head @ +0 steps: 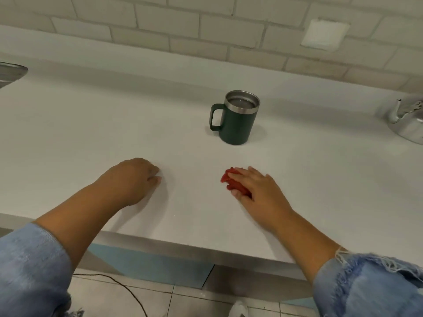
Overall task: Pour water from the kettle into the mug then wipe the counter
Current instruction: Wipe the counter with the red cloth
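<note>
A dark green mug [235,121] with a steel rim stands upright on the white counter [91,124], its handle to the left and water inside. The metal kettle [407,120] sits at the right edge, partly cut off. My right hand [258,191] presses a crumpled red cloth [233,181] onto the counter in front of the mug, fingers laid over it and thumb against its near side. My left hand [135,179] rests on the counter to the left, fingers loosely curled, holding nothing.
A steel sink rim [11,73] shows at the far left. A white wall plate [325,34] sits on the tiled backsplash. The counter's front edge runs below my forearms, with a dark cable [119,284] on the tiled floor.
</note>
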A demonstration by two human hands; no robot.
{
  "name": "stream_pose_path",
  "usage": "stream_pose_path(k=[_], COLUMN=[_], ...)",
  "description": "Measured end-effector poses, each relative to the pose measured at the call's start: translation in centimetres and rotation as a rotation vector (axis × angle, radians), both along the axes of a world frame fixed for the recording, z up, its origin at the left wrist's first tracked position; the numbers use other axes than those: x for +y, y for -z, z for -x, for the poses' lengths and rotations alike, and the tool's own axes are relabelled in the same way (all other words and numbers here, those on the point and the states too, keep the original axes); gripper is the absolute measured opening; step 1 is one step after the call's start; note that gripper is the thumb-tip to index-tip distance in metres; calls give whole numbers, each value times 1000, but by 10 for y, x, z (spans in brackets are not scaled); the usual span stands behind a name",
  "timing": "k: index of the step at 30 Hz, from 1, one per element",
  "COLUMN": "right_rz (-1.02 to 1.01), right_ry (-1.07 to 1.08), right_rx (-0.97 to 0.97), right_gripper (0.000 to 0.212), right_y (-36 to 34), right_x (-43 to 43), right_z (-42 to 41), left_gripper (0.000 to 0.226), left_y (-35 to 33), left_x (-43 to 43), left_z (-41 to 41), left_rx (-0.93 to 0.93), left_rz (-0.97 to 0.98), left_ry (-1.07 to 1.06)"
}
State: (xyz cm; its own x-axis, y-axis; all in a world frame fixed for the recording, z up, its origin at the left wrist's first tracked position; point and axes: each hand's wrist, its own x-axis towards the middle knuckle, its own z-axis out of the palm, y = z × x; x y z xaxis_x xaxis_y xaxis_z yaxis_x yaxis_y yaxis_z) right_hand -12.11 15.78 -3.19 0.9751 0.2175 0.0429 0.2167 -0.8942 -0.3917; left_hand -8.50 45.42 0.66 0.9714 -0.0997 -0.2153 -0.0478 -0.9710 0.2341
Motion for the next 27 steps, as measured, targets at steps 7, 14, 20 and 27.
stream_pose_path(k=[7,14,20,27], right_rz=[36,-16,41,31], right_ry=[205,-76,169,-22], right_rx=[-54,27,-59,18], right_gripper=[43,45,42,45], right_y=[-1,0,-1,-1], right_x=[-54,-80,-101,-113], right_z=[-30,-65,-101,-116], left_gripper=[34,45,43,31], left_y=[-28,-32,-30,-34], left_x=[-62,-104,-114,-128], left_z=[-42,-96,-125,-154], left_rx=[-144,-60,-7,62], left_rz=[581,1027,1069,973], left_ry=[-54,-248,-190,-74])
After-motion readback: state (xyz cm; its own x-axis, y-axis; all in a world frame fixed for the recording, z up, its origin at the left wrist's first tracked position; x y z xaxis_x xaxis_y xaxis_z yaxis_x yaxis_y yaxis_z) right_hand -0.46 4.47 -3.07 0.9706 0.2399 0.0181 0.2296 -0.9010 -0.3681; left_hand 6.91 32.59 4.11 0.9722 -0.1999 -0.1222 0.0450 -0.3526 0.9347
